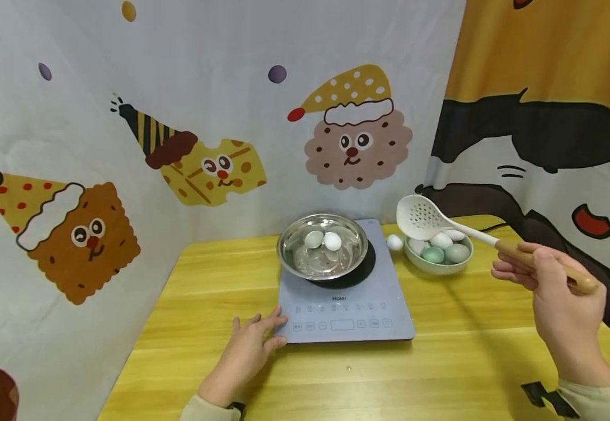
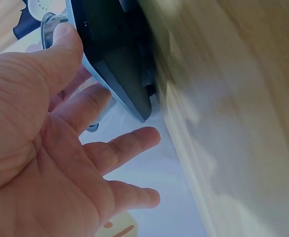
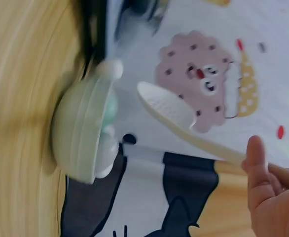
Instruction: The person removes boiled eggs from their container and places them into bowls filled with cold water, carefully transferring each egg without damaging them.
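Note:
My right hand (image 1: 568, 298) grips the wooden handle of a white slotted ladle (image 1: 419, 217), raised above the table with its perforated head toward the egg bowl. In the right wrist view, the thumb lies along the handle of the ladle (image 3: 171, 109). My left hand (image 1: 247, 348) rests at the front left corner of a grey induction cooktop (image 1: 310, 292), fingers spread and thumb at its edge. On the cooktop stands a shallow metal bowl (image 1: 297, 237) holding a pale green egg (image 1: 314, 239) and a white egg (image 1: 332, 241).
Right of the cooktop, a pale green bowl (image 1: 435, 269) holds several white and greenish eggs. One white egg (image 1: 394, 242) lies on the wooden table (image 1: 221, 280) between bowl and cooktop. A curtain (image 1: 231, 70) with cartoon prints hangs behind. A black cable (image 1: 494, 227) runs behind the egg bowl.

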### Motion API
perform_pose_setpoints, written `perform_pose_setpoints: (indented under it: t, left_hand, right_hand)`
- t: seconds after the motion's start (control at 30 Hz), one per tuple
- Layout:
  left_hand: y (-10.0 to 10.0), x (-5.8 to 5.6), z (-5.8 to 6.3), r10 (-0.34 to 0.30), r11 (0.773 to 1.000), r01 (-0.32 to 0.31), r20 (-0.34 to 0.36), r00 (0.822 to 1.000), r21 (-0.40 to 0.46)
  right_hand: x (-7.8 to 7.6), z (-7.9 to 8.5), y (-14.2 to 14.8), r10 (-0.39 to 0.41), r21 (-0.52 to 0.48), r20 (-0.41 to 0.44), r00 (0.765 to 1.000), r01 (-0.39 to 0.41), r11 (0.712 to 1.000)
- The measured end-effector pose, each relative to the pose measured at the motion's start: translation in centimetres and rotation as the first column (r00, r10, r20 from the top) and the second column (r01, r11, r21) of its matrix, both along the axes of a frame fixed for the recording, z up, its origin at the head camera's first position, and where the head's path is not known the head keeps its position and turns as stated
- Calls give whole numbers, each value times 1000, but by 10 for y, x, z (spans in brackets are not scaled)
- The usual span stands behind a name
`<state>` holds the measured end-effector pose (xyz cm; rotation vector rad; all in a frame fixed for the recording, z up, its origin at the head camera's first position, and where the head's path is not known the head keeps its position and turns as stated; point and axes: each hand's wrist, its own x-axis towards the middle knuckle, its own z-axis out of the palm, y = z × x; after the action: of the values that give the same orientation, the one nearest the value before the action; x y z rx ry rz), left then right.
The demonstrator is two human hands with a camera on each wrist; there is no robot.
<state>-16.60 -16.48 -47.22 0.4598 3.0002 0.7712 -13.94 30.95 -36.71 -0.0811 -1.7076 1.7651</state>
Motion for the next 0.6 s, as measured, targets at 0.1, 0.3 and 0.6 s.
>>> perform_pose_setpoints:
  t: [0.1, 0.3, 0.6]
  left_hand:
    - [1, 0, 0, -7, 1000, 7, 0, 1000, -6]
    - [1, 0, 4, -4, 1000, 4, -4, 1000, -30]
    - [3, 3, 6, -10, 999, 9, -14, 1000, -52]
  right_hand:
    - [15, 6, -8, -10, 100, -9, 1000, 11, 995]
    - [8, 14, -7, 17, 429, -41, 999, 3, 903]
    - [-55, 4, -39, -12, 772, -131, 991, 110, 626]
